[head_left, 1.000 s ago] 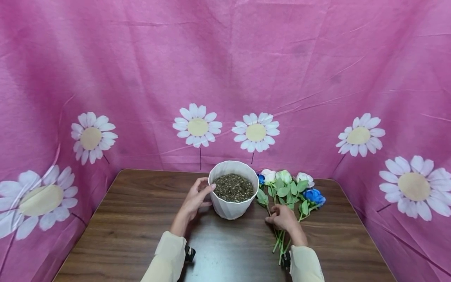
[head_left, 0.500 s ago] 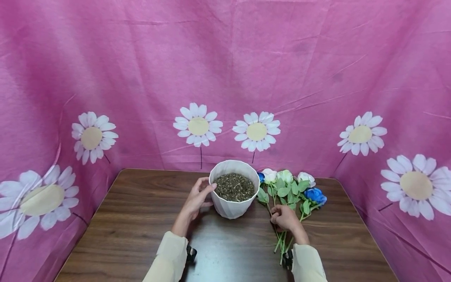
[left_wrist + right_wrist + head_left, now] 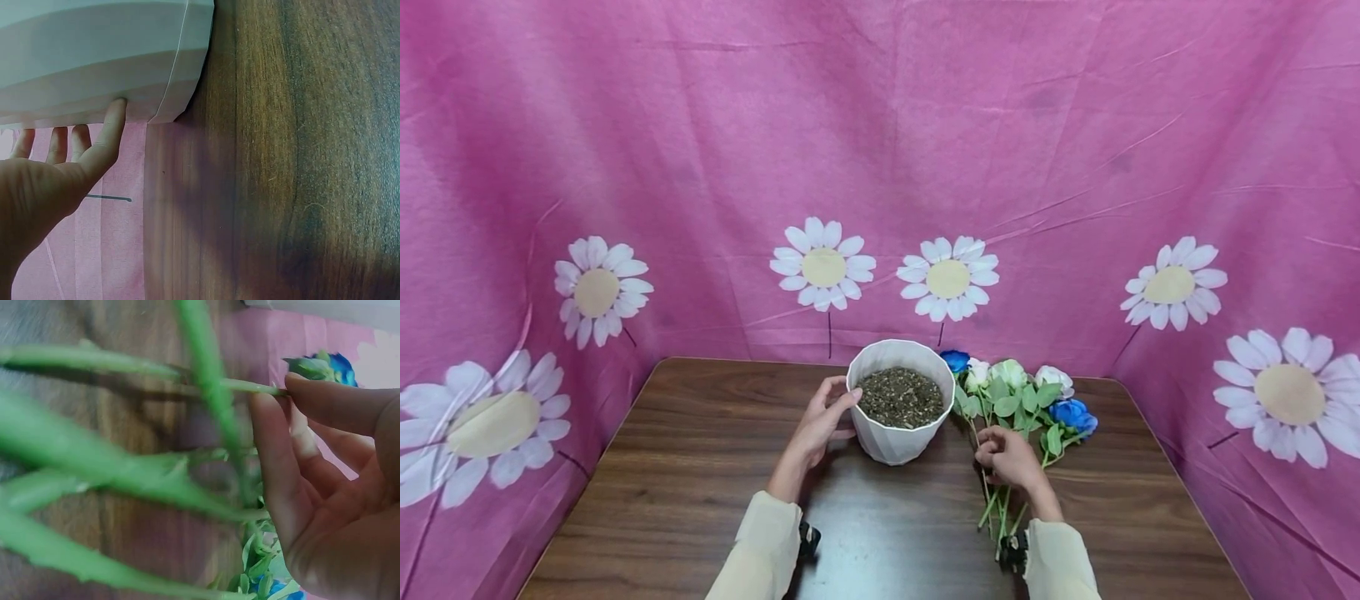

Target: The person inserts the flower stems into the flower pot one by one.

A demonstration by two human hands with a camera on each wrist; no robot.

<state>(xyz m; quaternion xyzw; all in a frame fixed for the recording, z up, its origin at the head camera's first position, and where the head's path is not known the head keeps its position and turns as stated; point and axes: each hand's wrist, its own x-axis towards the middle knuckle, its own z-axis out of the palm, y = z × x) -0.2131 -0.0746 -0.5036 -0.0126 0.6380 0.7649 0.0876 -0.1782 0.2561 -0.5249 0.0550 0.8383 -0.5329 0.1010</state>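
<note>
A white faceted flowerpot [image 3: 893, 446] filled with dark soil [image 3: 900, 397] stands upright on the table. My left hand [image 3: 818, 425] rests against its left side, the thumb at the rim and the fingers extended along the outer wall [image 3: 81, 69]. To the right of the pot, my right hand [image 3: 1009, 458] pinches the green stem [image 3: 250, 386] of a blue rose between thumb and fingertip. That rose's bloom [image 3: 955, 361] is at the back, beside the pot's rim. Other stems [image 3: 112, 469] lie close by in the right wrist view, blurred.
White and pale roses [image 3: 1009, 373] and another blue rose [image 3: 1073, 415] lie with their leaves on the brown wooden table [image 3: 685, 475], right of the pot. A pink cloth [image 3: 880, 125] printed with white daisies hangs behind and along both sides.
My right hand has closed its fingertips on the stem and shifted slightly up and right. The left blue bloom has come further into view from behind the pot. My left hand stays on the pot.
</note>
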